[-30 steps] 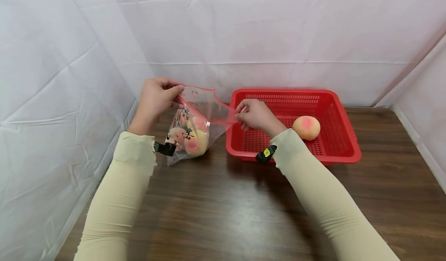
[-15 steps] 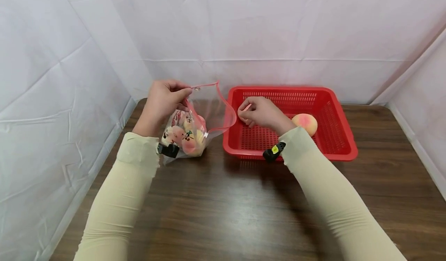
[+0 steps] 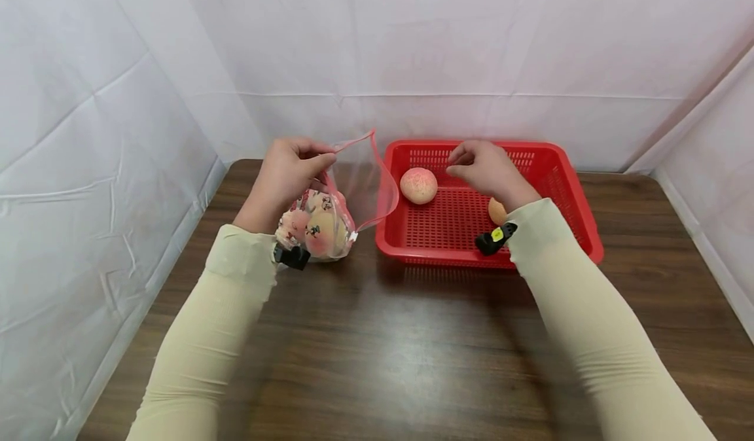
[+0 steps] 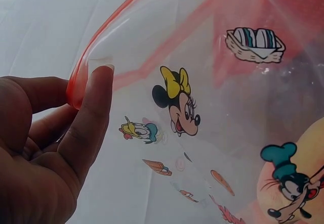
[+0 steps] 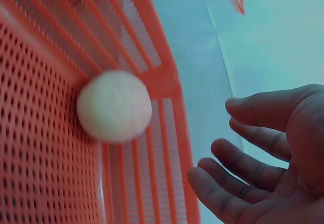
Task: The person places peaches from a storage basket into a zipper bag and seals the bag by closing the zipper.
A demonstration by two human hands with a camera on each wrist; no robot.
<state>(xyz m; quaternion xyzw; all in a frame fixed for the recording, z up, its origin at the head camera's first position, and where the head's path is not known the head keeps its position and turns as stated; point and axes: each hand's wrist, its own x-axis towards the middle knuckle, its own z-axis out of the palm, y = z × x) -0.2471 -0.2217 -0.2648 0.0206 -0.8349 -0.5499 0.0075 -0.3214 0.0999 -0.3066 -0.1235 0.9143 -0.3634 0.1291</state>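
Observation:
My left hand [image 3: 294, 169] pinches the red-edged rim of a clear zip bag [image 3: 389, 199] between thumb and fingers. Cartoon figures are printed on the bag [image 4: 174, 107], and its mouth gapes to the right. Several peaches [image 3: 321, 233] lie in its lower part, on the table. Over the red basket [image 3: 391, 251], my right hand [image 3: 485, 169] hovers with loosely bent fingers and holds nothing. One peach [image 3: 419, 186] sits in the basket's back left corner, seen also in the right wrist view [image 5: 114, 106]. Another peach [image 3: 497, 212] is partly hidden behind my right wrist.
The dark wooden table [image 3: 377, 343] stretches in front of the bag and basket. White cloth walls [image 3: 436, 48] stand close behind and at both sides. A black wrist camera [image 3: 496, 238] on my right sleeve is above the basket's front rim.
My right hand has let go of the bag's rim and moved right over the basket. The left-hand peach has come into view. My left hand has shifted slightly right, still pinching the bag.

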